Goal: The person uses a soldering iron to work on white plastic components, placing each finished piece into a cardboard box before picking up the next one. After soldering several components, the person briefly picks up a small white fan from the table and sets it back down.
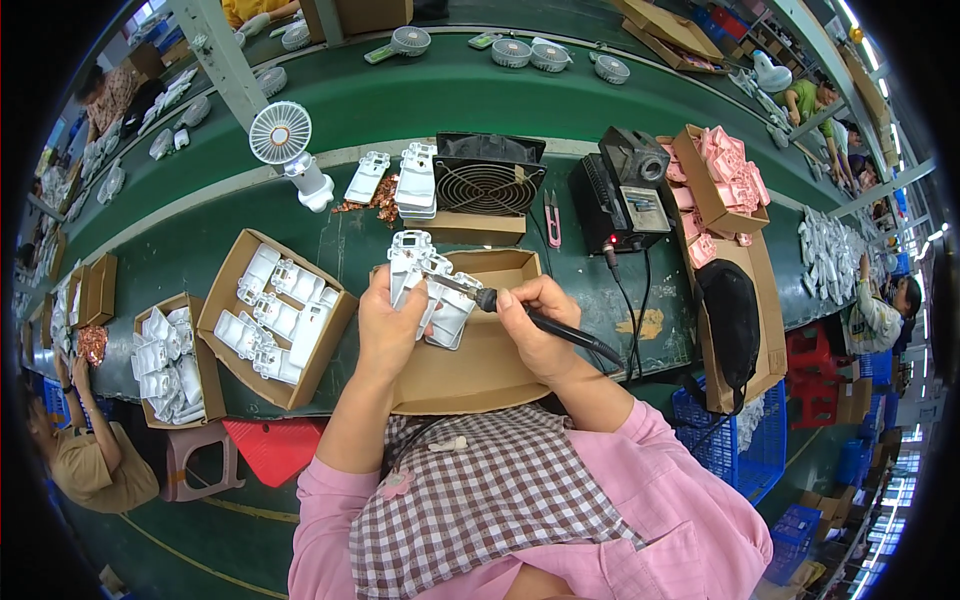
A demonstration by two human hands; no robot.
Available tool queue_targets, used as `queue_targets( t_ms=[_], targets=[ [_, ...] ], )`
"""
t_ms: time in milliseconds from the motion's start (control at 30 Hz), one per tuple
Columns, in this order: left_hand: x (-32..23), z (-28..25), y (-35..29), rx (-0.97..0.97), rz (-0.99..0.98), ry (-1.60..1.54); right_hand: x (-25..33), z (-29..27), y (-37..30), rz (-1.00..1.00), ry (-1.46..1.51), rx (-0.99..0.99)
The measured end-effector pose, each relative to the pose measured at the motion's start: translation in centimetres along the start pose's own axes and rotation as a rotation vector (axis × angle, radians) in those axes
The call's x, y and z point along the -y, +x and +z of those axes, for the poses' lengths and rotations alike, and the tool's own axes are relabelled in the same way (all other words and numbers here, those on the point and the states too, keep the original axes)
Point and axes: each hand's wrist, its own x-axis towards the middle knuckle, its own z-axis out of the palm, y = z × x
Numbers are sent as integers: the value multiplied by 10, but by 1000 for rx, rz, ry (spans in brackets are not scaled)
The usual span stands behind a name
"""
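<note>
The left hand (pixel 387 322) had a white moulded-plastic casing (pixel 410 255) pinched near a shallow brown cardboard box (pixel 445 385) while the right hand (pixel 540 325) gripped a black-handled soldering iron (pixel 487 299), so imo a steady casing and well-clear skin mattered most.

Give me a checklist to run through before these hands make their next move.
1. Left hand gripping the white plastic part: ok, fingers and thumb hold it up.
2. Right hand on the soldering iron by its handle: ok, the fingers sit behind the metal end.
3. Iron's tip touching the part: cannot tell, the contact is too small to see.
4. Soldering station on: ok, judging by its lit red light.
5. Black fan spinning: cannot tell from a still.
6. Pink-handled snips out of the hands: ok, lying beside the fan.
</note>
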Motion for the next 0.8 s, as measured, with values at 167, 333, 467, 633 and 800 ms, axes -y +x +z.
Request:
queue_targets(
  t_ms=[167, 333, 467, 633, 800],
  targets=[
    [-2, 2, -2, -8, 2, -7, 1, 2, 0, -4, 11, -5],
    [-2, 0, -1, 12, 1, -8, 2, 1, 1, -10, -12, 2],
    [-2, 0, -1, 15, -17, 0, 6, 1, 0, 17, -44, 4],
    [4, 0, 0, 50, -84, -13, 1, -2, -5, -34, 91, -127],
    [9, -1, 2, 106, 20, 62, 4, -1, -4, -50, 44, -135]
  ],
)
